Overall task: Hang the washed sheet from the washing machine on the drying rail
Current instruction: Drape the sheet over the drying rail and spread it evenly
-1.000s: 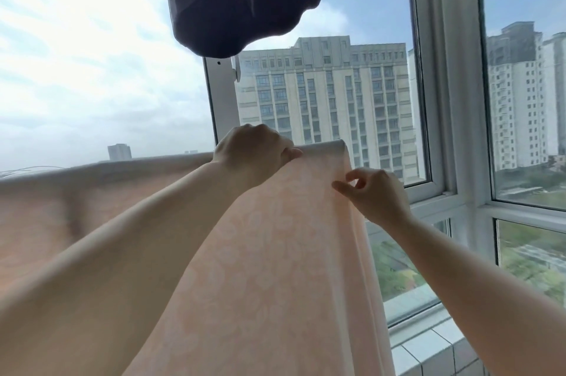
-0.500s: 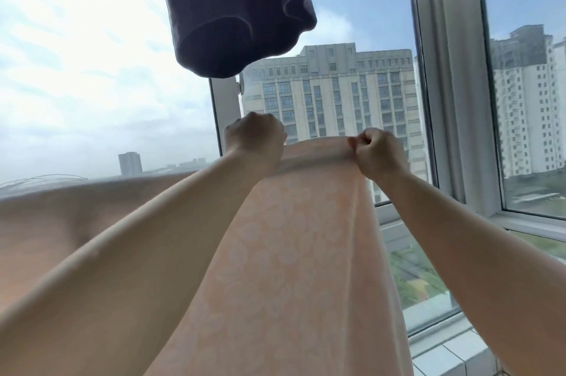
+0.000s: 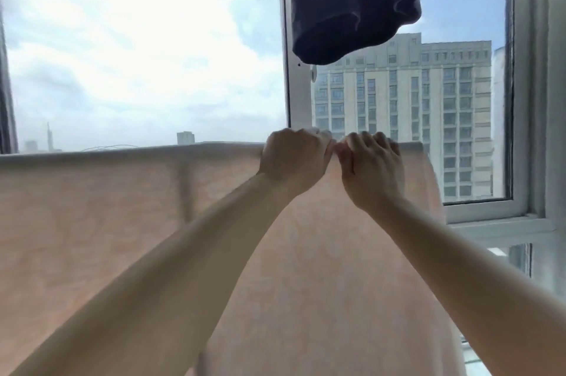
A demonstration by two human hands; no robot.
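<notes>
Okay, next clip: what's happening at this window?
A person is hanging a peach-coloured sheet at a window. Both hands sit side by side at its top edge: the left hand is curled over the fold, the right hand has its fingers hooked over it. The sheet already drapes down and spreads leftwards. A dark garment hangs above.

The sheet [image 3: 92, 222] is thin matt cloth, pale peach, with a faint woven or printed pattern that is too blurred to read; light from the far side glows through it. The left hand [image 3: 294, 158] and right hand [image 3: 372, 170] are bare where they grip its top fold. Above on the right hangs a dark garment [image 3: 352, 8] of thicker, dull, soft-looking cloth. The window frame [image 3: 526, 100] looks like smooth white plastic, with clear glossy glass.
</notes>
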